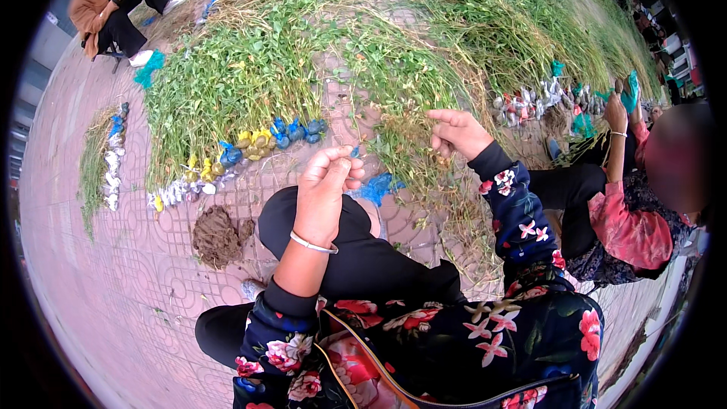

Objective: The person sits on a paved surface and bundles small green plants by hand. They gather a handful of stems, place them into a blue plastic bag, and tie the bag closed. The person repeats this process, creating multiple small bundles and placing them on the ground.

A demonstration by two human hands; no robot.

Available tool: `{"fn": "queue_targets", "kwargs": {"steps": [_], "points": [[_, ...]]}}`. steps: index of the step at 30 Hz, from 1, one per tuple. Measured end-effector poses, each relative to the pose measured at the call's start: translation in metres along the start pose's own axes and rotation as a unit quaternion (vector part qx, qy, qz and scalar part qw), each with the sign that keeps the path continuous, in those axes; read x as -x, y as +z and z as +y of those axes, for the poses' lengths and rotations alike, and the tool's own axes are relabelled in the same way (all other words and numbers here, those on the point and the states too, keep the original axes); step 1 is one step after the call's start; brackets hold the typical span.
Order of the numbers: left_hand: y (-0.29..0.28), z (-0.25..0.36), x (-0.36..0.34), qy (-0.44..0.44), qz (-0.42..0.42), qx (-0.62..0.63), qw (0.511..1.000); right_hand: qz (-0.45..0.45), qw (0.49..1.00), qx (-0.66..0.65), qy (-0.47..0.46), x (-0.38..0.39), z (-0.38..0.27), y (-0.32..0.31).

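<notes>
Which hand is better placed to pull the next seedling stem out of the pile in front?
Probably the right hand: it already reaches into the green seedling stems, fingers at the stalks. The left hand is held back over the knee, fingers curled, apparently pinching something small.

Bare paving [113, 280] lies open to the left, broken only by a soil clump [218, 236]. Ahead, heaped green seedlings [250, 76] with wrapped root balls [257, 144] block the way; a seated person [628, 212] closes off the right
</notes>
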State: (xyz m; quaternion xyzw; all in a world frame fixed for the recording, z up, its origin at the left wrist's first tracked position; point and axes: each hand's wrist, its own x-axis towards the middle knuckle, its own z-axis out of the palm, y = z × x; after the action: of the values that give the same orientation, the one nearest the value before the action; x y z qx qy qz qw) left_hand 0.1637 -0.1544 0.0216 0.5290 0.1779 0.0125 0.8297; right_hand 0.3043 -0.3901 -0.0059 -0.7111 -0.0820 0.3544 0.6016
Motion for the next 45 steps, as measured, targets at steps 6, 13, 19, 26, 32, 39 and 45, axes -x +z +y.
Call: {"fn": "queue_targets", "kwargs": {"steps": [6,13,19,26,32,39,45], "points": [[-0.001,0.0,0.003,0.062,-0.027,-0.11,0.992,-0.065,0.995,0.031,-0.076,0.023,-0.054,0.017],[0.007,0.003,0.005,0.272,-0.055,-0.314,0.908,-0.169,0.963,0.206,-0.037,0.029,-0.097,0.035],[0.01,-0.003,0.005,0.262,-0.078,-0.413,0.869,-0.259,0.903,0.304,-0.161,0.013,-0.103,0.076],[0.007,-0.002,0.005,0.115,-0.126,-0.228,0.958,-0.309,0.949,-0.023,-0.052,0.011,-0.092,0.083],[0.0,-0.002,0.004,0.021,-0.155,-0.118,0.981,-0.193,0.97,-0.072,-0.127,0.009,-0.072,0.072],[-0.001,0.002,0.004,-0.075,-0.21,-0.038,0.974,-0.207,0.949,0.015,-0.236,0.001,-0.055,0.092],[0.009,-0.001,0.003,0.032,-0.087,-0.083,0.992,-0.082,0.939,0.176,-0.285,0.004,-0.061,0.094]]}}
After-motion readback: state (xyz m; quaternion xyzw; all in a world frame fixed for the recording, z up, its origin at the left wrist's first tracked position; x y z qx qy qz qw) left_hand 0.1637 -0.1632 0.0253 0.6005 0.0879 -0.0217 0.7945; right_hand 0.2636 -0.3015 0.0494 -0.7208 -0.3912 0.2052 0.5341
